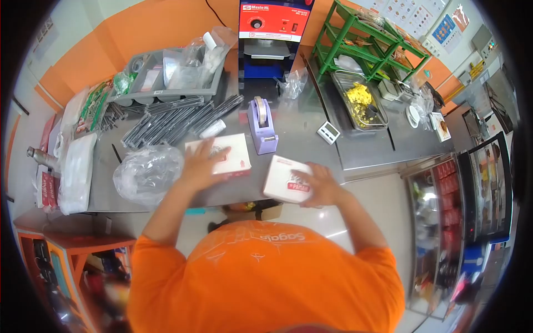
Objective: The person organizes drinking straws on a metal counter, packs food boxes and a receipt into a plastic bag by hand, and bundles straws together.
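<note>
A white cardboard box point(240, 149) with red print and a red side lies on the steel table. My left hand point(201, 166) rests over its left part, fingers spread across the lid. My right hand point(325, 186) grips a second white box point(277, 178) by its right side, fingers over the printed top and the thumb side hidden. This box is tilted and stands out at the table's front edge. Between the two boxes and farther back is a purple tape dispenser point(265, 133) with a roll of tape.
Left are a clear plastic bag point(149, 175), wrapped black straws point(166, 122) and a grey divided tray point(166, 91). Behind stands a red and blue cup sealer point(272, 33). Right are a white timer point(328, 133), a wire-rimmed tray point(363, 125) of yellow pieces and a green rack point(366, 41).
</note>
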Demonstrator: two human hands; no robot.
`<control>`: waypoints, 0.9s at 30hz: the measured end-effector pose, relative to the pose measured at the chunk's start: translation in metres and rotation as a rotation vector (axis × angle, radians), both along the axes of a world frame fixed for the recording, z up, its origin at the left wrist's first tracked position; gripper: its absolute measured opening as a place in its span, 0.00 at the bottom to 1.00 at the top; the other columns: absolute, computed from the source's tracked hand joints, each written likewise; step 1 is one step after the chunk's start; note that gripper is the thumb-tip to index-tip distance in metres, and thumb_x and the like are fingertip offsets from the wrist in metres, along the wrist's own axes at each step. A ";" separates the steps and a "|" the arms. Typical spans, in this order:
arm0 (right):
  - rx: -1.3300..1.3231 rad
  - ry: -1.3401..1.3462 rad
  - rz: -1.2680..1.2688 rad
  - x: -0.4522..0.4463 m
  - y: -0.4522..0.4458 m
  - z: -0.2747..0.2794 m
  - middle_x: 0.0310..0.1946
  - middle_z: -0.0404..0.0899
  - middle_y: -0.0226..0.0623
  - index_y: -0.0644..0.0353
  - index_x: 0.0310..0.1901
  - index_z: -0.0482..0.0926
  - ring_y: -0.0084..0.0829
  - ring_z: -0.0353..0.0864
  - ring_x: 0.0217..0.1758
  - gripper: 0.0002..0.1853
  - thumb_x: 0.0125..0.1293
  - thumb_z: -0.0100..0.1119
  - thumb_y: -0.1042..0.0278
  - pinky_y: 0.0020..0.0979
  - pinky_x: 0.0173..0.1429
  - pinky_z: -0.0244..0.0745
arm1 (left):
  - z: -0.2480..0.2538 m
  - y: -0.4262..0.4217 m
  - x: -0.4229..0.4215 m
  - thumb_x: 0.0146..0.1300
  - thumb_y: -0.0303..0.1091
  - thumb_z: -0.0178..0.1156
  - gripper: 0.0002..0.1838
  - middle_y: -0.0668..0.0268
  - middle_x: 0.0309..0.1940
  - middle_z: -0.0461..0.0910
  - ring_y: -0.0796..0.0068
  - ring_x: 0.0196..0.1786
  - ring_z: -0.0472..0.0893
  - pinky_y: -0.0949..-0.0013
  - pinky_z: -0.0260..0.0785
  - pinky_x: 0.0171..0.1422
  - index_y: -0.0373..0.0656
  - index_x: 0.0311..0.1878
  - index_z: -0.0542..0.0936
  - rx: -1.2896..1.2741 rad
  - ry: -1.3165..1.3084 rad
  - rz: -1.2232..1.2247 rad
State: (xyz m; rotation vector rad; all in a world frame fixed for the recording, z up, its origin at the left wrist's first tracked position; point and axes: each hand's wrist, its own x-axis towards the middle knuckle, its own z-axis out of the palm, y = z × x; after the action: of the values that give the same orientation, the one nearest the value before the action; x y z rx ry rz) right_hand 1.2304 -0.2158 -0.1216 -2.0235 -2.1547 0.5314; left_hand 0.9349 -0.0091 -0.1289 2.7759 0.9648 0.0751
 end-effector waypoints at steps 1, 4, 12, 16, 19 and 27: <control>-0.001 -0.002 0.001 -0.009 0.004 0.001 0.60 0.54 0.51 0.40 0.62 0.62 0.50 0.50 0.65 0.48 0.32 0.70 0.48 0.47 0.66 0.44 | -0.004 0.004 0.003 0.45 0.55 0.63 0.38 0.54 0.67 0.50 0.51 0.69 0.49 0.39 0.37 0.66 0.65 0.63 0.63 -0.001 -0.002 0.001; -0.021 -0.007 0.178 -0.037 0.021 0.003 0.60 0.54 0.51 0.40 0.62 0.61 0.50 0.50 0.65 0.49 0.32 0.70 0.48 0.47 0.66 0.43 | -0.015 0.010 0.014 0.47 0.55 0.61 0.38 0.53 0.67 0.50 0.51 0.69 0.48 0.39 0.37 0.66 0.63 0.64 0.62 0.073 -0.076 0.139; 0.384 0.261 0.287 -0.087 0.077 -0.023 0.57 0.63 0.46 0.49 0.50 0.75 0.43 0.59 0.61 0.28 0.45 0.65 0.51 0.42 0.64 0.50 | 0.017 -0.057 -0.007 0.40 0.58 0.64 0.46 0.51 0.67 0.47 0.51 0.69 0.49 0.43 0.34 0.69 0.58 0.65 0.59 -0.134 -0.074 -0.146; 0.696 0.538 -0.381 -0.054 0.116 -0.055 0.47 0.72 0.45 0.58 0.39 0.79 0.41 0.70 0.50 0.16 0.52 0.63 0.56 0.37 0.54 0.64 | -0.004 -0.066 -0.019 0.37 0.60 0.64 0.49 0.48 0.66 0.47 0.48 0.68 0.49 0.40 0.36 0.67 0.59 0.66 0.58 -0.059 -0.035 0.006; 0.055 0.914 -0.745 -0.039 0.149 -0.041 0.40 0.74 0.39 0.59 0.44 0.76 0.34 0.70 0.47 0.15 0.60 0.54 0.58 0.34 0.47 0.68 | -0.009 -0.079 -0.016 0.38 0.63 0.62 0.48 0.49 0.68 0.42 0.45 0.69 0.45 0.41 0.35 0.67 0.60 0.66 0.58 -0.069 -0.014 0.100; 0.493 0.995 -0.822 -0.059 0.151 -0.058 0.27 0.75 0.33 0.62 0.30 0.75 0.26 0.71 0.30 0.14 0.62 0.51 0.59 0.29 0.34 0.66 | -0.026 -0.089 -0.037 0.43 0.57 0.63 0.33 0.60 0.64 0.57 0.48 0.67 0.51 0.27 0.36 0.59 0.60 0.55 0.72 0.129 -0.174 -0.104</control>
State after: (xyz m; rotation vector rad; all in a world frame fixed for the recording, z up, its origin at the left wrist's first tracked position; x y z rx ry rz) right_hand 1.1714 -0.0648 -0.1800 -1.6045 -0.7073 0.5919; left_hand 0.8982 -0.0978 -0.1548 2.8717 0.7971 0.3693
